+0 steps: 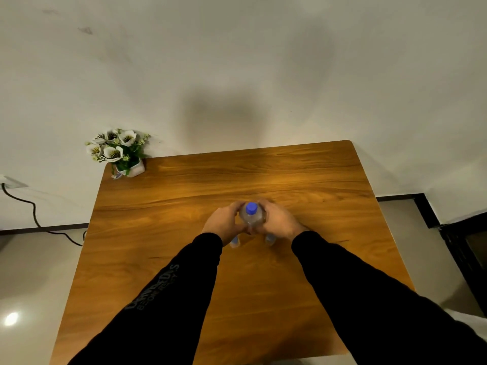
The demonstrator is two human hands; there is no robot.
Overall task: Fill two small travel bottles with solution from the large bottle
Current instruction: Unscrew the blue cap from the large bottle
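Observation:
A large clear bottle (252, 217) with a blue cap stands upright in the middle of the wooden table (184, 196). My left hand (224, 223) grips its left side and my right hand (279, 222) grips its right side, fingers curled round the body. Two small travel bottles stand just in front of it: one (234, 242) peeks out under my left wrist, the other (270, 239) under my right hand. Both are partly hidden, and I cannot make out whether they are capped.
A small white pot of artificial flowers (120, 151) sits at the table's far left corner by the wall. A black cable (34, 212) runs along the floor on the left. A dark piece of furniture (466, 248) stands to the right.

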